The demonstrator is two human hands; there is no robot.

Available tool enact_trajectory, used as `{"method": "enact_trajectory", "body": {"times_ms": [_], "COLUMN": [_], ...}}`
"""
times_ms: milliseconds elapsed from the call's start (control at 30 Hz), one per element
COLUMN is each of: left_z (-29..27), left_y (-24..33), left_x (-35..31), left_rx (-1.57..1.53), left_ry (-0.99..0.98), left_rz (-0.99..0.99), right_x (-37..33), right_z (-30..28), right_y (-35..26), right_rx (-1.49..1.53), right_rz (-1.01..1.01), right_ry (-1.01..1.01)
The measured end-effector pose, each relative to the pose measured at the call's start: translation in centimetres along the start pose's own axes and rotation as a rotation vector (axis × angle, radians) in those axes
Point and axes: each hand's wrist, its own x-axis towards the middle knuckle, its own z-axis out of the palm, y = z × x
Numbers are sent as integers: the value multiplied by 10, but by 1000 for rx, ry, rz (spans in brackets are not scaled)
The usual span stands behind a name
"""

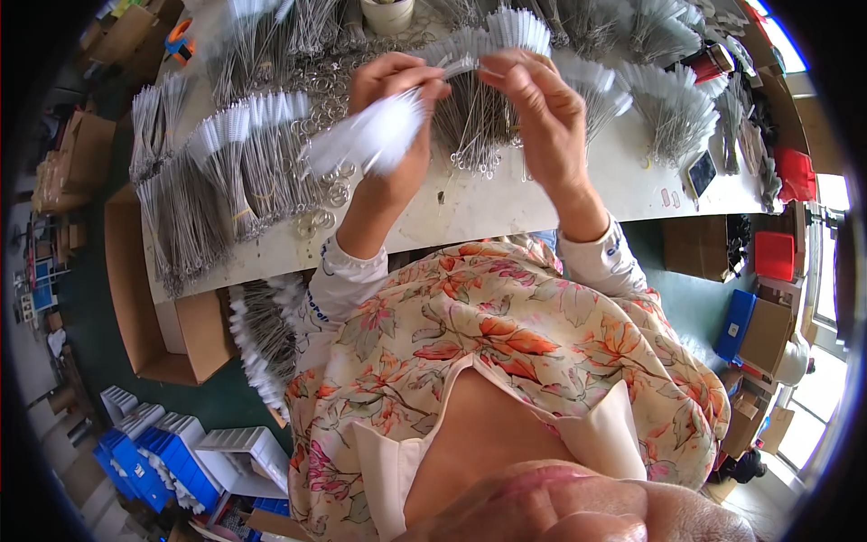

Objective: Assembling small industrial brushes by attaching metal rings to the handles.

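Observation:
My left hand (pixel 402 86) is closed around a few wire-handled brushes, whose white bristle ends (pixel 379 135) fan out below the fingers, smeared by motion. Opposite it, my right hand (pixel 546 104) has its thumb and forefinger pinched together; what they hold is too small to make out. Both hands are raised over the table's near side, their fingertips a short gap apart. Between and behind them lies a bundle of thin wire brushes (pixel 474 117), looped ends toward me. Left of my left hand, loose metal rings (pixel 330 113) are scattered.
More brush bundles (pixel 239 154) cover the white table (pixel 415 217) on both sides. A white tub (pixel 388 16) stands at the back, orange tape (pixel 181 41) at the far left and a phone (pixel 701 173) at the right. An open cardboard box (pixel 167 316) sits below the left edge.

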Motion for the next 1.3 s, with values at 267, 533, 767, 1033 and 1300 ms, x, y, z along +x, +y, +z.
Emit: {"method": "enact_trajectory", "body": {"times_ms": [267, 533, 767, 1033, 1300], "left_z": [16, -20, -21, -28, -32], "left_y": [10, 0, 15, 27, 21], "left_x": [-45, -100, -117, -103, -83], "left_rx": [297, 196, 86, 51, 177], "left_ry": [-367, -618, -595, -379, -450], "left_rz": [210, -160, -396, -511, 93], "right_x": [-21, -32, -82, -79, -51], "right_z": [-17, -77, -40, -1, -16], "right_y": [42, -14, 30, 26, -3], "right_rx": [939, -1557, -1132, -574, -79], "right_rz": [642, 83, 149, 278, 761], "right_ry": [103, -896, -693, -420, -782]}}
